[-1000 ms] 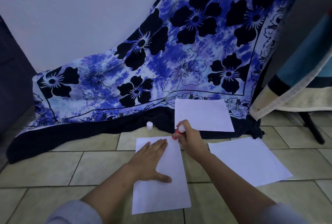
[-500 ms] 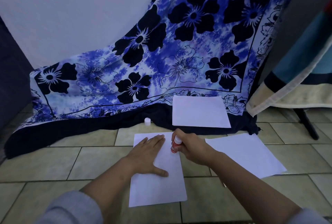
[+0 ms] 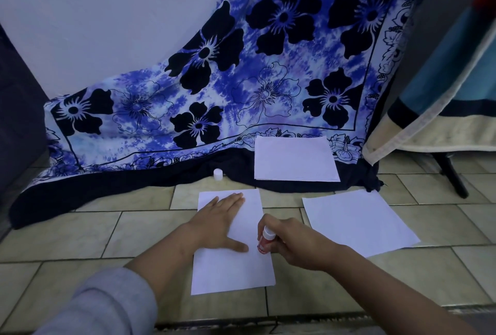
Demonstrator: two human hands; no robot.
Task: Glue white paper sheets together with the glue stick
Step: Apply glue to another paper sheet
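A white paper sheet (image 3: 236,270) lies on the tiled floor in front of me. My left hand (image 3: 220,224) rests flat on its upper half, fingers spread, pinning it down. My right hand (image 3: 294,244) grips a red-and-white glue stick (image 3: 265,241), whose lower end touches the sheet near its right edge, about halfway down. A second sheet (image 3: 357,222) lies on the floor to the right. A small stack of sheets (image 3: 294,159) sits further back on the cloth's dark hem. The glue stick's white cap (image 3: 218,174) stands at the cloth's edge.
A blue floral cloth (image 3: 241,87) drapes from the wall onto the floor behind the sheets. A stand with a striped towel (image 3: 442,109) and a dark leg (image 3: 451,173) is at the right. Dark furniture (image 3: 16,120) borders the left.
My right hand has drawn the glue stick down the sheet's right edge, from the top corner towards me. My left hand stays pressed on the sheet.
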